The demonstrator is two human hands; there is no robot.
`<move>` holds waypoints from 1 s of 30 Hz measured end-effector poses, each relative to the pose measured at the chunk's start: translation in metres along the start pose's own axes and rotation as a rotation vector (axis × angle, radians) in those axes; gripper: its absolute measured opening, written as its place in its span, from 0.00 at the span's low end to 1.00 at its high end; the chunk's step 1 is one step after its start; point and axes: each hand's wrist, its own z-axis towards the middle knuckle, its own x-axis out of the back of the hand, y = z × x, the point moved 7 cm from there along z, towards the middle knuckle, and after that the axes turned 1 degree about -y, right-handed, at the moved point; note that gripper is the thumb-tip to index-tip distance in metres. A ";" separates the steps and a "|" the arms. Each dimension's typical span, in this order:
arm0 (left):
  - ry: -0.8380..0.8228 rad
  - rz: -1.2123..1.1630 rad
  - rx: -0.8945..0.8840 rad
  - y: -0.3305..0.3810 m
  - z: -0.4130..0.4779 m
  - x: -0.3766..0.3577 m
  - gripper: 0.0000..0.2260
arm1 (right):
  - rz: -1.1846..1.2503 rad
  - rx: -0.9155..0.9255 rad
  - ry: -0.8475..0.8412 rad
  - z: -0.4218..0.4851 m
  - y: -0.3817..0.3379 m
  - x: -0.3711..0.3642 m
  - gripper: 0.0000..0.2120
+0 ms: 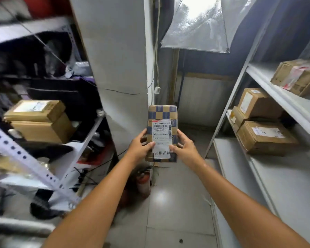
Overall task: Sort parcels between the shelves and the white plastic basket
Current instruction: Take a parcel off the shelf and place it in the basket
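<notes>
I hold a tall brown parcel (162,115) with a blue checker pattern and a white shipping label upright in front of me, above the floor between two shelf units. My left hand (140,144) grips its lower left edge with the thumb on the label. My right hand (183,146) grips the lower right edge. The white plastic basket is not in view.
White shelves (283,179) on the right carry three brown boxes (265,136) on the middle level and one box (297,76) higher up. The left rack (89,136) holds two stacked boxes (38,119) and dark clutter. A red fire extinguisher (144,179) stands by the grey pillar (115,68).
</notes>
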 end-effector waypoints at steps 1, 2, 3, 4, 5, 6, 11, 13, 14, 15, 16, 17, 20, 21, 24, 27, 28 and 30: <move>0.029 -0.009 0.010 -0.007 -0.018 0.013 0.32 | -0.004 -0.002 -0.032 -0.008 0.000 -0.017 0.36; 0.065 0.006 0.013 -0.013 -0.035 0.027 0.32 | -0.007 -0.007 -0.062 -0.015 0.001 -0.034 0.36; 0.107 0.046 0.014 -0.018 -0.052 0.042 0.33 | -0.014 -0.013 -0.091 -0.023 0.003 -0.050 0.36; 0.147 0.090 0.018 -0.023 -0.068 0.056 0.34 | -0.029 -0.014 -0.122 -0.030 0.005 -0.067 0.37; 0.179 0.119 0.026 -0.029 -0.085 0.069 0.34 | -0.048 -0.009 -0.160 -0.037 0.006 -0.083 0.37; 0.202 0.121 0.032 -0.034 -0.102 0.081 0.35 | -0.068 -0.002 -0.202 -0.043 0.007 -0.099 0.37; 0.391 0.142 0.072 -0.056 -0.187 0.132 0.35 | -0.151 0.038 -0.412 -0.073 0.010 -0.176 0.36; 0.465 0.097 0.105 -0.068 -0.222 0.147 0.35 | -0.187 0.069 -0.501 -0.088 0.011 -0.205 0.36; 0.505 0.097 0.125 -0.073 -0.239 0.155 0.35 | -0.191 0.082 -0.539 -0.096 0.011 -0.218 0.37; 0.552 0.108 0.149 -0.078 -0.258 0.162 0.35 | -0.184 0.095 -0.575 -0.105 0.011 -0.232 0.37; 0.603 0.113 0.158 -0.082 -0.278 0.169 0.35 | -0.170 0.107 -0.614 -0.115 0.010 -0.246 0.37; 0.646 0.108 0.152 -0.086 -0.297 0.175 0.35 | -0.159 0.122 -0.654 -0.126 0.010 -0.260 0.37; 0.759 0.074 0.147 -0.100 -0.352 0.193 0.34 | -0.170 0.160 -0.779 -0.158 0.011 -0.305 0.36; 0.795 0.056 0.159 -0.104 -0.369 0.201 0.33 | -0.170 0.166 -0.818 -0.167 0.011 -0.321 0.35; 0.920 0.025 0.217 -0.114 -0.415 0.234 0.34 | -0.162 0.158 -0.940 -0.190 0.006 -0.373 0.33; 1.019 -0.025 0.228 -0.125 -0.454 0.271 0.33 | -0.178 0.165 -1.024 -0.208 -0.002 -0.432 0.29; 1.045 -0.037 0.242 -0.130 -0.466 0.284 0.33 | -0.178 0.179 -1.045 -0.214 -0.005 -0.452 0.27; 1.091 -0.068 0.257 -0.140 -0.487 0.314 0.33 | -0.203 0.213 -1.078 -0.224 -0.013 -0.493 0.27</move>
